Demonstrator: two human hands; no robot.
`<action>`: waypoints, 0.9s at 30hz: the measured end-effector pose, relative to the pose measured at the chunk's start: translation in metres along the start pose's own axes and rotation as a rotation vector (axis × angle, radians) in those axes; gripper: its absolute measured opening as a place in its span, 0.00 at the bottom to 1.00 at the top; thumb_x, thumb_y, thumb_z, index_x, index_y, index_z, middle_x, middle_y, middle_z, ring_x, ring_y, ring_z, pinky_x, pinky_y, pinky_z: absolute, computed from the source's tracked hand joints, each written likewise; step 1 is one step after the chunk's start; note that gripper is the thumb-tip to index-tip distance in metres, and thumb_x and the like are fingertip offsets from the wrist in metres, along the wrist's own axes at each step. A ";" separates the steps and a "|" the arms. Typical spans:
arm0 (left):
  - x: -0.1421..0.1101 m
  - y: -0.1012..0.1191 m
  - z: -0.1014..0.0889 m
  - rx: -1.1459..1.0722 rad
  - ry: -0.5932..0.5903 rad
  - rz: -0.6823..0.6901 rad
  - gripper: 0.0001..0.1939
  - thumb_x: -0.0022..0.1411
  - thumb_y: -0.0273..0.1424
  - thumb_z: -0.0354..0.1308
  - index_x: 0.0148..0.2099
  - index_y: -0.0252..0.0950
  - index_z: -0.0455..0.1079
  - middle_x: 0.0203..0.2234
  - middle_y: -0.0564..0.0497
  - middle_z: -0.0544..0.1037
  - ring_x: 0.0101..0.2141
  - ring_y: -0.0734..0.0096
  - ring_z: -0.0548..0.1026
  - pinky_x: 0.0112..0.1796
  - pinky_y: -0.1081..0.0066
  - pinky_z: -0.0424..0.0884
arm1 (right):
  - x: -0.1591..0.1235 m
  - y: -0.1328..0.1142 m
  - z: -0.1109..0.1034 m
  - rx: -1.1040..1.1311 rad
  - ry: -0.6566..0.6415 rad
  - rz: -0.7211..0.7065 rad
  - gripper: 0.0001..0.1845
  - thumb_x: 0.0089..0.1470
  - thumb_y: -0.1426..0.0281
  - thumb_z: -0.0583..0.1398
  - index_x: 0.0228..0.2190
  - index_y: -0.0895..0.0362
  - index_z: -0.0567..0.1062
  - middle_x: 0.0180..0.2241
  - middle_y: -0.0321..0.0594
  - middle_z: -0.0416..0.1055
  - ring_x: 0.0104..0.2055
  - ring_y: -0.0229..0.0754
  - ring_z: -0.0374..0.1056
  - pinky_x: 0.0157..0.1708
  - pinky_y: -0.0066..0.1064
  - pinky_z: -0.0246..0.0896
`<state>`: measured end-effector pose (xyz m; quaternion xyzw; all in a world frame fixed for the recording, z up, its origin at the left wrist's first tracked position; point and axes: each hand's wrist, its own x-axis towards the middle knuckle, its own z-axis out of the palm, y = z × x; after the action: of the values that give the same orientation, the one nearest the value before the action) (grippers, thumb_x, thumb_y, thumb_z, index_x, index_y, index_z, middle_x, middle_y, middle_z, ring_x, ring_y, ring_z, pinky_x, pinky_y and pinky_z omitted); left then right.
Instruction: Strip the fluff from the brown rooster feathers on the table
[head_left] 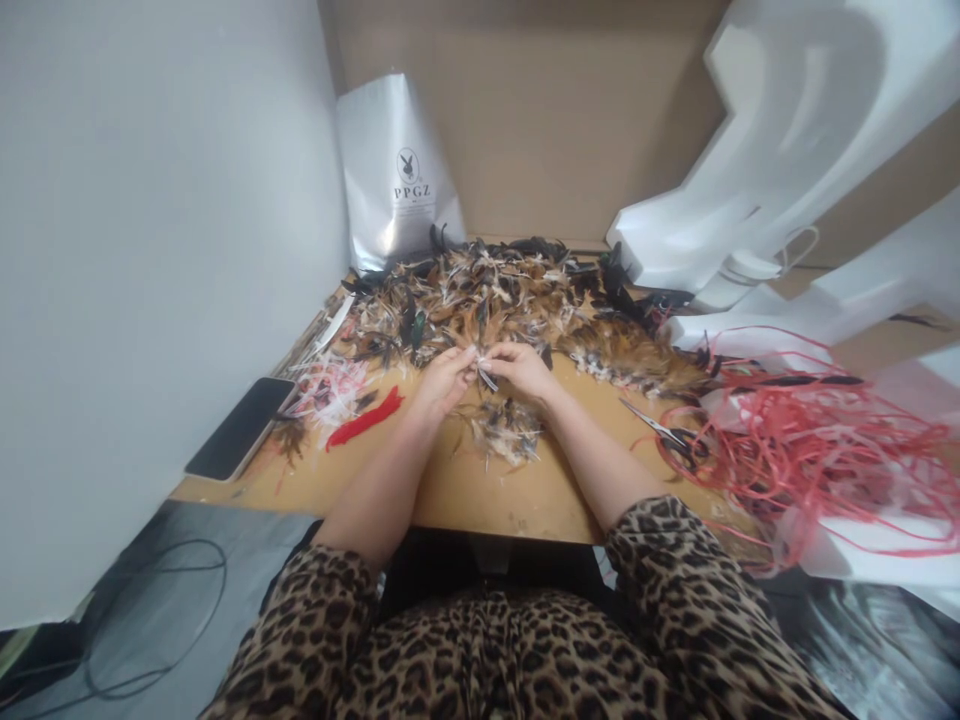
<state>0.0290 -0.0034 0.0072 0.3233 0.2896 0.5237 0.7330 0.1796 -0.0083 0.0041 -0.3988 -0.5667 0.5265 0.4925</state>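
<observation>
The left hand (447, 380) and the right hand (525, 370) meet above the table (495, 505), and their fingertips together pinch a small bunch of feathers (487, 380), with the pale ends pointing toward the person. Behind the hands there lies a wide pile of brown and black feathers (495, 280), and just in front a smaller heap (510, 435). Scissors (656, 425) lie to the right, beside tangled red strips (817, 450).

feather pile (487, 285) is showing brown, black, white; sleeves (686, 570) are showing leopard spots, black on tan; ribbon tangle (817, 450) is showing pinkish red.
</observation>
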 end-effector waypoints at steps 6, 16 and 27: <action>0.002 0.000 -0.002 -0.027 0.025 0.014 0.19 0.41 0.37 0.72 0.32 0.32 0.71 0.24 0.53 0.75 0.23 0.83 0.70 0.22 0.80 0.60 | -0.005 -0.005 0.000 0.035 0.140 0.054 0.18 0.34 0.59 0.71 0.24 0.59 0.76 0.19 0.32 0.69 0.21 0.32 0.61 0.25 0.27 0.56; 0.003 -0.002 -0.006 -0.001 0.021 0.031 0.16 0.47 0.34 0.69 0.37 0.32 0.75 0.27 0.52 0.76 0.24 0.84 0.71 0.23 0.80 0.61 | -0.043 -0.008 -0.087 -0.243 0.633 -0.030 0.15 0.40 0.61 0.65 0.26 0.61 0.78 0.17 0.31 0.66 0.19 0.30 0.55 0.23 0.25 0.49; 0.003 0.000 -0.004 -0.009 0.046 0.006 0.13 0.47 0.30 0.69 0.36 0.31 0.75 0.24 0.53 0.76 0.22 0.83 0.70 0.22 0.80 0.61 | -0.116 -0.023 -0.147 -0.337 0.914 0.097 0.11 0.43 0.64 0.62 0.24 0.62 0.74 0.14 0.31 0.62 0.16 0.29 0.52 0.18 0.24 0.46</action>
<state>0.0272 -0.0002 0.0042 0.3085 0.3031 0.5345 0.7262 0.3481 -0.0940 0.0050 -0.6891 -0.3504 0.2208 0.5946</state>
